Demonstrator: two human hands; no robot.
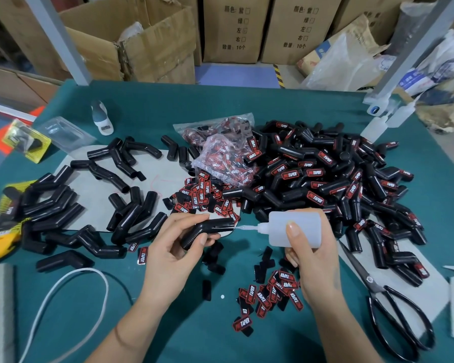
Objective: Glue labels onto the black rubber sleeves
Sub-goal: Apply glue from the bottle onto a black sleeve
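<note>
— Black rubber, bent in the middle: is that the sleeve (pixel 204 231) she works on?

— Yes. The left hand (pixel 172 248) holds it just above the green table (pixel 220 106), near the front edge. The thumb lies on its lower part and the other fingers curl round it from behind.

— And the right hand (pixel 315 260)?

— It grips a translucent glue bottle (pixel 291 227), lying on its side. The thumb presses on the bottle body, the fingers wrap under it. The thin nozzle (pixel 243 227) points left and its tip touches the end of the sleeve, or is just beside it; I cannot tell which.

— Where are the labels?

— A loose group of red and black labels (pixel 269 294) lies on the table under the right wrist. More loose labels (pixel 203 195) lie behind the hands, beside a clear plastic bag (pixel 220 158) of them.

— And the other sleeves?

— To the right is a big heap of labelled sleeves (pixel 333 179). To the left, plain sleeves (pixel 71 208) are spread, partly on a grey mat (pixel 95 184).

— Anything else?

— Black scissors (pixel 393 307) lie at the right, a white cord (pixel 71 297) curves at the left, a yellow knife (pixel 0 247) is at the left edge, and cardboard boxes (pixel 236 30) stand behind the table.
</note>
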